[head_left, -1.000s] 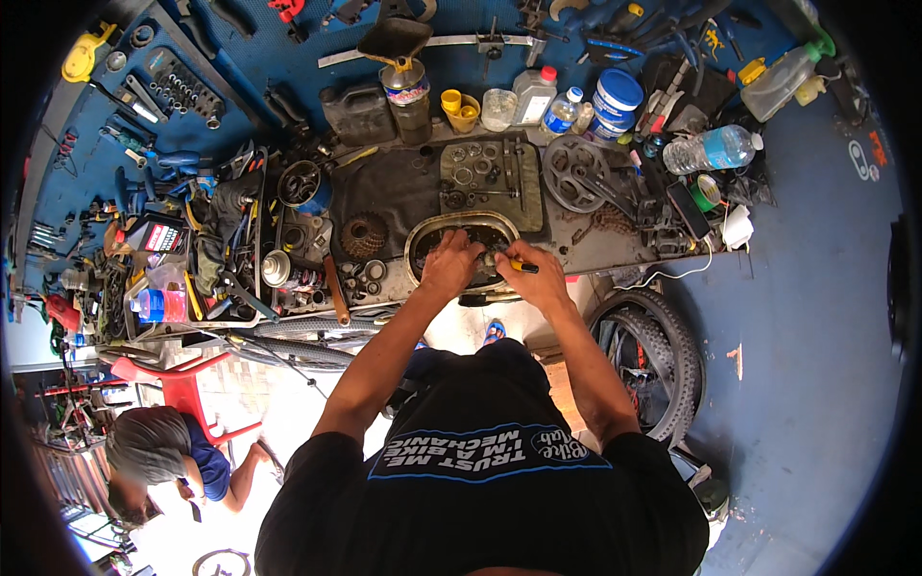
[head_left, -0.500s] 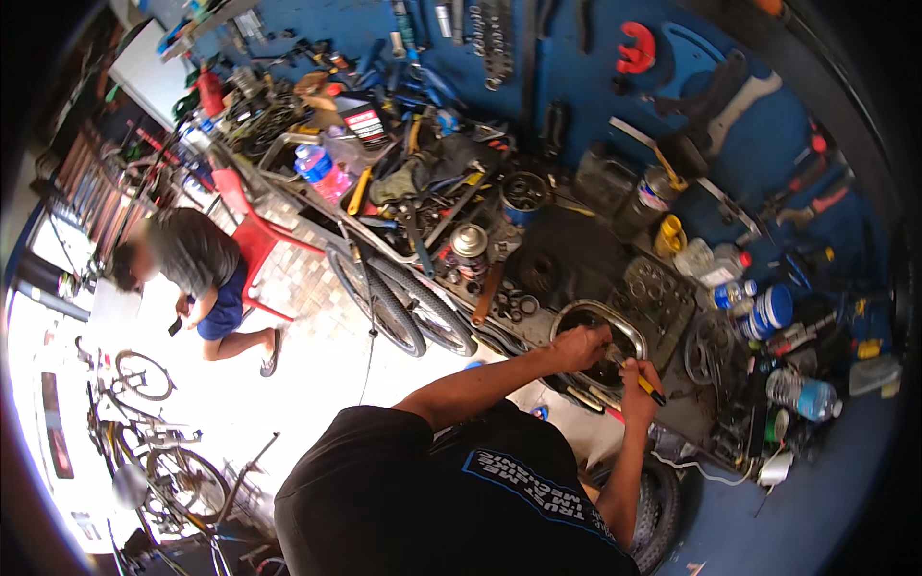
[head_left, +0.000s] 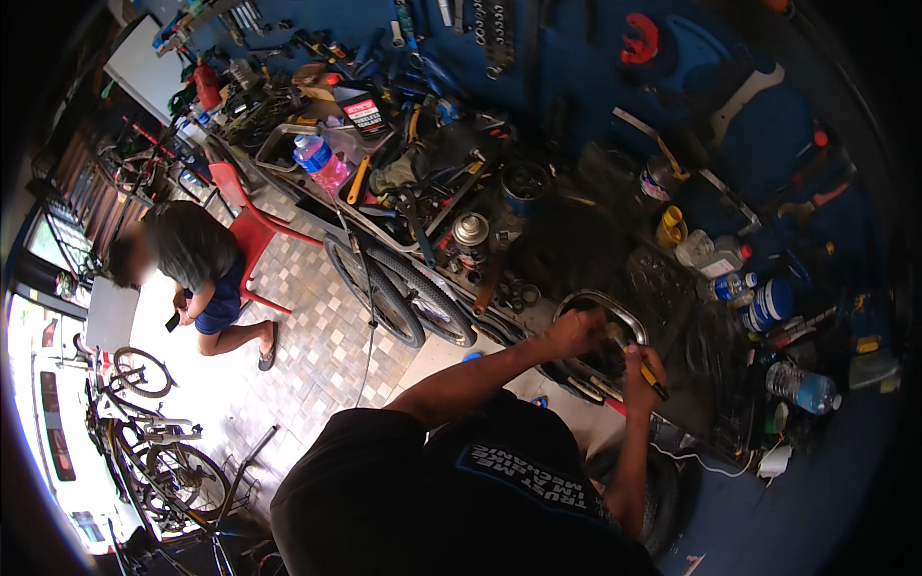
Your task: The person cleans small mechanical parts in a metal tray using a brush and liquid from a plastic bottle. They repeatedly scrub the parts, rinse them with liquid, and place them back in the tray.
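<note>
– Grip?
– Right hand [head_left: 640,382] grasps yellow-and-black-handled tool [head_left: 658,387], four o'clock in view. Left hand [head_left: 576,331] over metal-rimmed tray [head_left: 630,321], half-past three; its hold, can't tell.
– Risk?
– Slick fingers could drop the tool; a knock might topple the aerosol can [head_left: 471,233], tray's ten o'clock.

Yellow-and-black handle [head_left: 656,385], silvery tray [head_left: 633,324], black shirt [head_left: 375,490], red chair [head_left: 254,236], blue wall [head_left: 569,69], checkered beige-and-brown floor [head_left: 312,300]

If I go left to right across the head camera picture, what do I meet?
Red chair, yellow tool handle, spray can, the person's left hand, their right hand, clear plastic bottle.
</note>
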Tool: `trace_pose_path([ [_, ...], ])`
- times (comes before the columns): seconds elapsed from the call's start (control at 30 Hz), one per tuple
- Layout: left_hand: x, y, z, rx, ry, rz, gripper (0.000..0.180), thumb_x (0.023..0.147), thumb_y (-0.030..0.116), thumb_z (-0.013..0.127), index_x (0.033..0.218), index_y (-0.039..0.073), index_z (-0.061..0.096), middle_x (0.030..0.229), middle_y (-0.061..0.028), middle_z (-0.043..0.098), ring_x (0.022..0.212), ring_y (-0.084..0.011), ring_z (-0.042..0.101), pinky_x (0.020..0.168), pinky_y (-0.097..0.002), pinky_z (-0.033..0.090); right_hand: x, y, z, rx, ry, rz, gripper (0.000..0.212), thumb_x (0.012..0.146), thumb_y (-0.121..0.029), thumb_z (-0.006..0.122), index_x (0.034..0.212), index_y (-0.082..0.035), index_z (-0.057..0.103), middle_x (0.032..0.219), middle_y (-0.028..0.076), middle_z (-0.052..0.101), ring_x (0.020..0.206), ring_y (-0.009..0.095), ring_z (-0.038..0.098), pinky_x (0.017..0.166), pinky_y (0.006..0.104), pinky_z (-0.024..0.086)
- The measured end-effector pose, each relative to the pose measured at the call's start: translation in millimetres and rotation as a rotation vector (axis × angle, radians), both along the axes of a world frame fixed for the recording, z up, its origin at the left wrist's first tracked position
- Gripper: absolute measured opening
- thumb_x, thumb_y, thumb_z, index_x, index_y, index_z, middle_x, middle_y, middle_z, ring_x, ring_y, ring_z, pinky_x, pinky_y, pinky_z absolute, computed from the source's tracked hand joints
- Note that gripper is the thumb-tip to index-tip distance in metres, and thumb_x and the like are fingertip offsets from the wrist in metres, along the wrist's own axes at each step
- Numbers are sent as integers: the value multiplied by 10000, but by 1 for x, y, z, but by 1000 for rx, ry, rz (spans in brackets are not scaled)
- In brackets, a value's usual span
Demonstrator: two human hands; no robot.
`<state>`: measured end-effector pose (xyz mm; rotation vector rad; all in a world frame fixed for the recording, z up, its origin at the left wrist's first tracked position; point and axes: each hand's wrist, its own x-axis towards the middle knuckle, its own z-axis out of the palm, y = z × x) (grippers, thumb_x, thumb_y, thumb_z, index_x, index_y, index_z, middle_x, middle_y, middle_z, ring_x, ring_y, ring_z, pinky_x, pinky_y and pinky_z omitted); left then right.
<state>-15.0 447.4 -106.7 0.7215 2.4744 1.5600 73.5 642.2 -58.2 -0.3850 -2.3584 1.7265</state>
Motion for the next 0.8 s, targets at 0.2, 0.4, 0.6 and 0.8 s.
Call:
trace_pose_path([
  [0.2,8,3,9,14,-99,-24,239,915,151,780,1089,40,658,963,-177,768,949,-375,769,815,-466,599,8,1,-8,-17,11,-70,308,1035,-302,729,940,-10,699,814,-2,696,782,71,579,723,266,465],
  [0.4,11,12,17,15,-151,-51,241,932,165,776,1106,45,659,966,-183,766,951,-366,774,806,-456,595,18,11,-15,21,-24,-128,281,1024,-287,750,949,-19,715,809,-5,680,784,76,563,717,268,462],
  [0.6,9,14,0,77,-68,-59,237,937,208,780,1087,57,676,971,-178,774,928,-392,767,797,-467,608,22,7,-13,40,-44,-142,246,1026,-260,752,963,-24,726,817,0,687,760,73,566,700,270,470],
  [0.8,7,11,4,40,-66,-41,218,936,150,774,1113,63,679,960,-176,780,934,-347,786,810,-440,613,26,-2,6,99,26,-101,246,1018,-260,762,983,-17,744,803,2,685,770,55,579,698,256,481],
])
